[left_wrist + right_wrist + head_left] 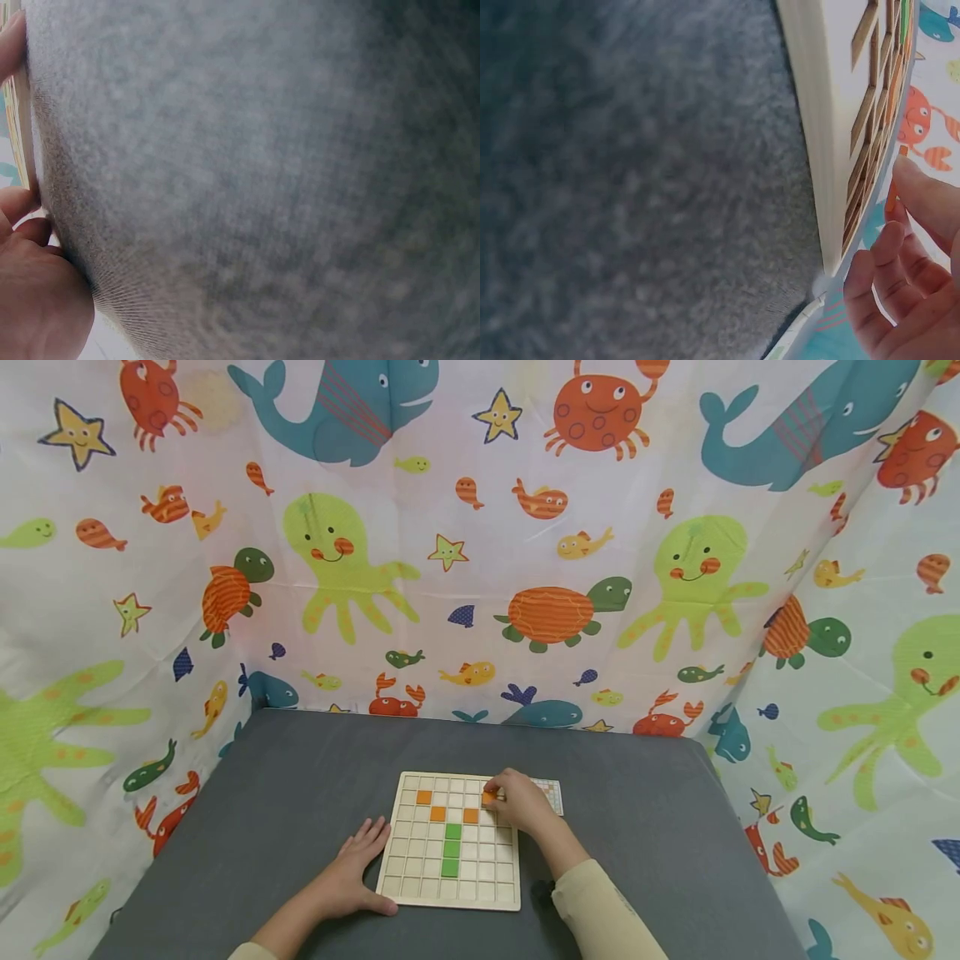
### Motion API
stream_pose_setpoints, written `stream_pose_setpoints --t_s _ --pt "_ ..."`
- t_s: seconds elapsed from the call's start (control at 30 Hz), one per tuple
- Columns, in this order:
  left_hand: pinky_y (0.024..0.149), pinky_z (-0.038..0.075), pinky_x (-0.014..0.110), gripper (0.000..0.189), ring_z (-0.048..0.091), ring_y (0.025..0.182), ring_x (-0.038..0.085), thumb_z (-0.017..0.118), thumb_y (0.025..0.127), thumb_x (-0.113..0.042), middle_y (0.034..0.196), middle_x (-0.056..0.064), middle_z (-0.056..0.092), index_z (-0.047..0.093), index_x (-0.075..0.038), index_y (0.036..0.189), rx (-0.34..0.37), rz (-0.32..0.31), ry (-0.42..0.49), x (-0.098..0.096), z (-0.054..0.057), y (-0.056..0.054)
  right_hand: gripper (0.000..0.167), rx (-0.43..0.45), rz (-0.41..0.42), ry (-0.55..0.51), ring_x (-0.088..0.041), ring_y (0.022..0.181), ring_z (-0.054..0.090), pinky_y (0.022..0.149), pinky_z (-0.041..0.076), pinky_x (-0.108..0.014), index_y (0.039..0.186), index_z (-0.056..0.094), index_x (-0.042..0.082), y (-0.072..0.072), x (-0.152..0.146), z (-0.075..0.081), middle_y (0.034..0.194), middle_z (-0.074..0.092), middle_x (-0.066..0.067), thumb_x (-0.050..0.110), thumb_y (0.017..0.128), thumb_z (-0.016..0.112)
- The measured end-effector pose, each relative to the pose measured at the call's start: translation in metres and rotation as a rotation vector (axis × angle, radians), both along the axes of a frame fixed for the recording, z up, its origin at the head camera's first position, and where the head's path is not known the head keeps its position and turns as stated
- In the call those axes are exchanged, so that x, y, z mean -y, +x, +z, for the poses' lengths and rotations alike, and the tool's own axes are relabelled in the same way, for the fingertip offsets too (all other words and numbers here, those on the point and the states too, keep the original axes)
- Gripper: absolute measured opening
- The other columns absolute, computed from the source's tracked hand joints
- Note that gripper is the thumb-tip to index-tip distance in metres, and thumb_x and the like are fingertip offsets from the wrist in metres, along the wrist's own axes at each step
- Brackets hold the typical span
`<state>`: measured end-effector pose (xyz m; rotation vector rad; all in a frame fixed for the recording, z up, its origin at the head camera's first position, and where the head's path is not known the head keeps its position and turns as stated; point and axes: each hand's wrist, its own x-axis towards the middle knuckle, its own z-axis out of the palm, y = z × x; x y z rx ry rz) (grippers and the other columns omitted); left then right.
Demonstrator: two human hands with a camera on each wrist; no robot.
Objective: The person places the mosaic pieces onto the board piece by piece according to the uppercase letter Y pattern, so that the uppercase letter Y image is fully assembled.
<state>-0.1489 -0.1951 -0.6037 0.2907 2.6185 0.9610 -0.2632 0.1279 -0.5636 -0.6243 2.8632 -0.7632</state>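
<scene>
A square wooden grid board (pixel 420 868) lies on the grey table. In its cells sit orange tiles (pixel 438 814) and a column of green tiles (pixel 452 849). My right hand (pixel 521 802) is over the board's far right corner, pinching an orange tile (pixel 894 187) between thumb and finger, as the right wrist view shows. At the board's near left, my left hand (pixel 348 872) touches the edge, thumb at the near corner and fingers spread along the left side. The left wrist view catches only part of that hand (pixel 41 300) and a sliver of the board's side.
A printed grid card (pixel 553 795) lies beyond the right hand, partly covered by it and the board. A small dark object (pixel 543 893) is by the right sleeve. Grey cloth covers the table (pixel 315 777); a curtain with sea animals (pixel 480 610) hangs around three sides.
</scene>
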Motion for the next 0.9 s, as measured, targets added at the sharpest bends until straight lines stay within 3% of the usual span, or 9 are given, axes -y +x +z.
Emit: stream_pose_setpoints --t_s 0.5,0.9 --pt "0.122 0.007 0.064 0.135 0.002 0.157 0.037 0.092 0.056 -0.061 0.17 0.011 0.014 0.025 -0.01 0.161 0.024 0.009 -0.017 -0.0022 0.0012 -0.0012 0.024 0.028 -0.009 0.036 -0.02 0.092 0.065 0.077 0.056 -0.041 0.11 0.077 0.017 -0.0024 0.0015 -0.0084 0.104 0.065 0.001 0.02 0.087 0.08" --pt "0.121 0.007 0.065 0.135 0.002 0.157 0.038 0.092 0.056 -0.061 0.17 0.012 0.015 0.025 -0.008 0.161 0.013 0.009 -0.008 -0.0011 0.0014 -0.0007 0.026 0.026 -0.03 0.004 -0.022 0.096 0.066 0.082 0.056 -0.042 0.113 0.077 0.013 0.001 0.0 -0.0039 0.111 0.071 -0.003 0.013 0.087 0.079"
